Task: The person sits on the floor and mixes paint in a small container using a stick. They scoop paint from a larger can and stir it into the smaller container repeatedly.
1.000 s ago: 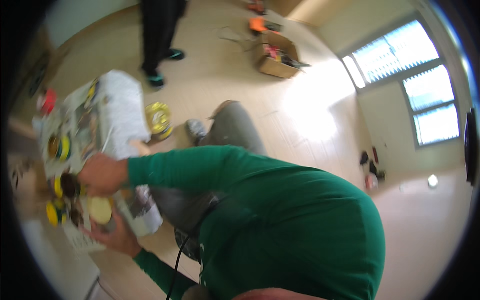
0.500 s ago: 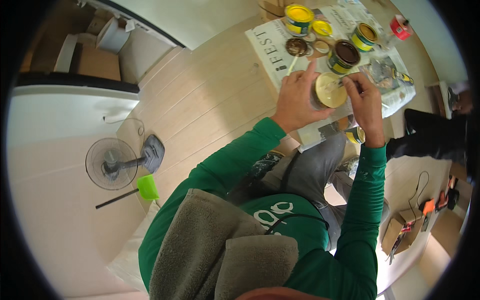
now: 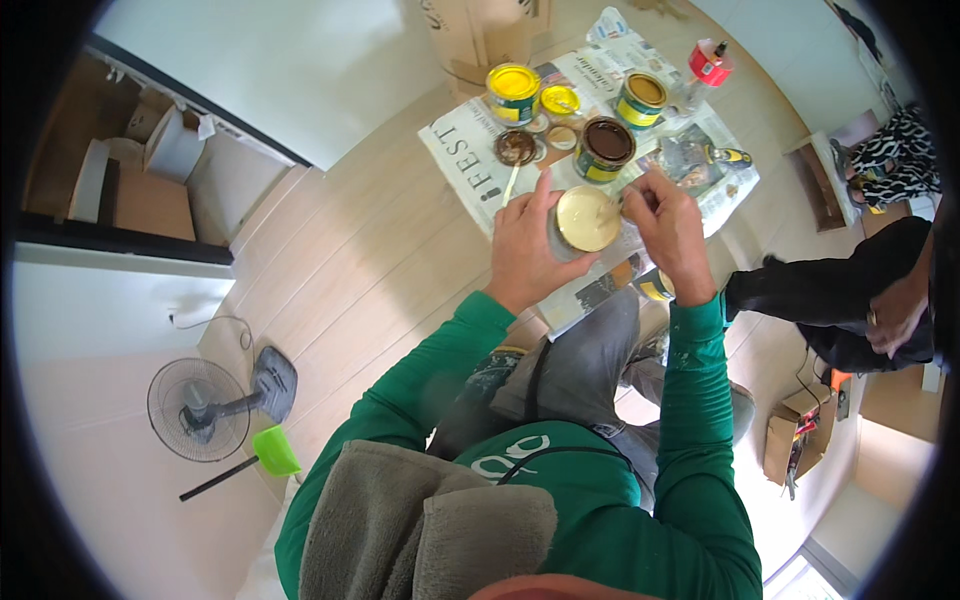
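My left hand (image 3: 528, 252) is wrapped round the side of a round container of cream paint (image 3: 588, 219), tipped so its open top faces me. My right hand (image 3: 668, 228) is closed in a pinch at the container's right rim. A thin stick-like tool is between its fingertips, mostly hidden by them. Just beyond stand an open can of dark brown paint (image 3: 606, 148), a can of ochre paint (image 3: 642, 98) and a can of yellow paint (image 3: 513, 92). A yellow-coated lid (image 3: 560, 99) and a brown-smeared lid (image 3: 515, 148) lie among them.
Newspaper (image 3: 455, 165) covers the low work surface. A putty knife (image 3: 725, 156) and a red-topped bottle (image 3: 708, 65) lie to the right. Another person's leg (image 3: 825, 285) and hand (image 3: 893, 312) are at the right. A fan (image 3: 199, 410) and green dustpan (image 3: 276, 452) are left.
The view has shifted, so the table sits lower and further left. My right hand has drawn back to the container's rim from over the paint. The other person's hand has come into view.
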A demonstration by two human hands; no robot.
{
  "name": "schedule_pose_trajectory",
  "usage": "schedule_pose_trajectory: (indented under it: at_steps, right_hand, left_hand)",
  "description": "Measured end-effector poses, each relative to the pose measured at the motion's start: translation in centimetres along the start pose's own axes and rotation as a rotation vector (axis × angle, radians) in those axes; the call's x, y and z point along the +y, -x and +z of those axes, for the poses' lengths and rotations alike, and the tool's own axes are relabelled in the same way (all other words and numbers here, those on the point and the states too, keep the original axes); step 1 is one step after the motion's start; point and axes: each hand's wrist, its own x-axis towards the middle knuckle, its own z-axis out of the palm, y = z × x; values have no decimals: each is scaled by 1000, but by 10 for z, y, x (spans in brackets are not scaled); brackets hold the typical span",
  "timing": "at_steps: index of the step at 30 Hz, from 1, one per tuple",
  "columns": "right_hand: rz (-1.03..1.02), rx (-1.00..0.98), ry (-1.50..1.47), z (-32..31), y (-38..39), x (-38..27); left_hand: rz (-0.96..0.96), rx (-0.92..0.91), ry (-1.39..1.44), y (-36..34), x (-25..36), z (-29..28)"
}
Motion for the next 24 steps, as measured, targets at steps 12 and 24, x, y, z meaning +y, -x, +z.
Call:
schedule_pose_trajectory:
  at_steps: [12, 24]
  right_hand:
    - [12, -94, -40, -4, 6, -6]
    - [-21, -83, -88, 1, 11, -12]
  left_hand:
    - [31, 48, -16, 4, -2, 5]
    - [53, 46, 0, 2, -5, 6]
